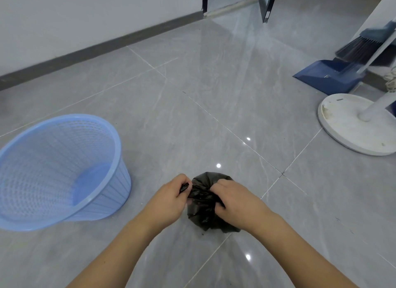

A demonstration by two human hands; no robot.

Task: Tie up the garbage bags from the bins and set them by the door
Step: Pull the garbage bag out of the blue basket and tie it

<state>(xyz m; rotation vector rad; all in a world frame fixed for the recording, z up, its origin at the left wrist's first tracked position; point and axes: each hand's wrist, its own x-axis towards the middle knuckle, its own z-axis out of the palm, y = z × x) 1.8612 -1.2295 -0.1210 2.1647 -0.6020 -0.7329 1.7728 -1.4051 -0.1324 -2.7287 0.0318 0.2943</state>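
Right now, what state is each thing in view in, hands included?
garbage bag: on the floor, out of the bin, neck gathered, not visibly knotted.
left hand: fingers pinch a strip of the bag's neck.
right hand: fingers curled into the gathered plastic.
blue bin: upright, no bag inside.
dustpan: resting on the floor.
broom: bristles above the dustpan.
fan base: flat on the floor.

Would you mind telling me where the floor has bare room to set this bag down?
Bare tiles stretch ahead of the garbage bag, between the blue bin and the fan base, up to the doorway. The right side is crowded: dustpan and broom.
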